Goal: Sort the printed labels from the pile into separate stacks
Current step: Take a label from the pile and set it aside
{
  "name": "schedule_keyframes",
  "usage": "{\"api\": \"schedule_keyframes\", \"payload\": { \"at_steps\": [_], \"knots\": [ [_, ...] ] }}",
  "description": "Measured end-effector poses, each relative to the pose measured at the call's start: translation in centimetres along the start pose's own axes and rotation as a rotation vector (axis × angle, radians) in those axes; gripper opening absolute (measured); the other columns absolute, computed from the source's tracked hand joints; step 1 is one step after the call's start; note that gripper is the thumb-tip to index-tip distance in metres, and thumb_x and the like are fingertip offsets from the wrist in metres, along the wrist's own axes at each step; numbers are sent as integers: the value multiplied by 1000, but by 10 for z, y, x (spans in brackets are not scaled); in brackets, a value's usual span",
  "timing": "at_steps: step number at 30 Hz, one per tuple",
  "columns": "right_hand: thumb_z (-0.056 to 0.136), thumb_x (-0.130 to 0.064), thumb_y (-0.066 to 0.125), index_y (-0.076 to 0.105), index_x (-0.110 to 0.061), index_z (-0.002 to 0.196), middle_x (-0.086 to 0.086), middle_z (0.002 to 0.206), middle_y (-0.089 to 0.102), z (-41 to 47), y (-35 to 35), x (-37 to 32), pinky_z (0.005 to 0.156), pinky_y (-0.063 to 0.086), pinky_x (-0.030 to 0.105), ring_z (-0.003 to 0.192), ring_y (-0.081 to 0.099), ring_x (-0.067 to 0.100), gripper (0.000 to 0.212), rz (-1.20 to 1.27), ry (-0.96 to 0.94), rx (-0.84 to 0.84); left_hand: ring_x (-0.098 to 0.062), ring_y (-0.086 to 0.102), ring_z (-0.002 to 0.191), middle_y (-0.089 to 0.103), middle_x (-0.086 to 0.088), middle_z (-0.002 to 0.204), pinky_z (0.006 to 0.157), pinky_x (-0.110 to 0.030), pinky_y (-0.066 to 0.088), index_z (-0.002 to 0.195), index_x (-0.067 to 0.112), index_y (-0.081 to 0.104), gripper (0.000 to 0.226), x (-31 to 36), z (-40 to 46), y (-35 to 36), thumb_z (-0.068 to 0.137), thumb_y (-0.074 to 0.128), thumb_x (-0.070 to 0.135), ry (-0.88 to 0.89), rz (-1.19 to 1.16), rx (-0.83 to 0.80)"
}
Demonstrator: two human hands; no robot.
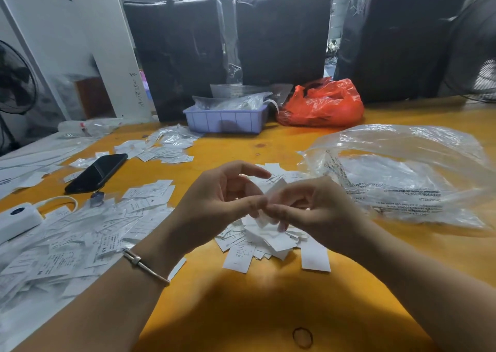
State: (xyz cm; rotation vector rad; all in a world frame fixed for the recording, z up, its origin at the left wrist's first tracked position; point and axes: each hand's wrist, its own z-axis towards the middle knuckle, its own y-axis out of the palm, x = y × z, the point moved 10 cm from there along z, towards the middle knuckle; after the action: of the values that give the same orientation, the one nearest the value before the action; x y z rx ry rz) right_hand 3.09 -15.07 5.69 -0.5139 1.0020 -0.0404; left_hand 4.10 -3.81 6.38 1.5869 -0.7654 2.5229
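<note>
Both hands meet above the pile (263, 240) on the surface (241, 303): the left hand (222, 201) and right hand (308, 206) each pinch a label (273, 194). It looks feather-light, limp and slippery, best taken by an edge.

1. Bright, even light falls on the orange table (241, 311); the background is dim and hazy.
2. Soft arm shadows lie near the bottom.
3. Glare streaks the clear plastic bag (402, 174).
4. Edges bow; the fingers (257, 204) blur slightly.
</note>
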Motion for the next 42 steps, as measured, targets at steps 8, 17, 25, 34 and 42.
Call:
{"api": "schedule_keyframes", "payload": {
  "at_steps": [8,17,25,34,42],
  "knots": [
    [77,-24,71,74,-1,77,6,63,70,-1,-13,-3,49,44,14,51,63,12,23,84,1,73,-13,66,69,74,-8,79,62,-16,50,92,6,74,28,-7,1,-5,73,75,26,-52,-33,5],
    [91,-2,60,67,-12,111,0,95,72,-22,-69,-57,68,58,26,72,70,8,23,-143,-290,542,-19,69,70,74,-7,79,67,-21,56,83,7,75,20,9,-1,-9,69,77,22,72,62,70],
    [87,-12,66,49,-12,130,-5,107,67,-30,-53,-71,46,56,35,72,71,13,46,-367,-410,517,-16,70,69,75,-3,77,65,-21,56,83,12,76,21,10,-1,-8,69,76,28,86,100,77],
    [82,-46,69,74,-16,94,-11,88,72,-8,-39,-37,68,54,16,77,68,0,33,-368,-144,299,-17,68,70,74,-5,80,65,-20,53,90,7,76,26,11,-1,-9,74,71,27,93,79,76],
    [81,-15,73,73,-12,77,-4,67,71,-3,-31,-24,62,55,20,63,67,7,5,-151,-95,193,-24,68,74,73,-10,81,68,-24,56,86,6,75,20,9,-2,-2,73,76,21,65,11,11]
  ]
}}
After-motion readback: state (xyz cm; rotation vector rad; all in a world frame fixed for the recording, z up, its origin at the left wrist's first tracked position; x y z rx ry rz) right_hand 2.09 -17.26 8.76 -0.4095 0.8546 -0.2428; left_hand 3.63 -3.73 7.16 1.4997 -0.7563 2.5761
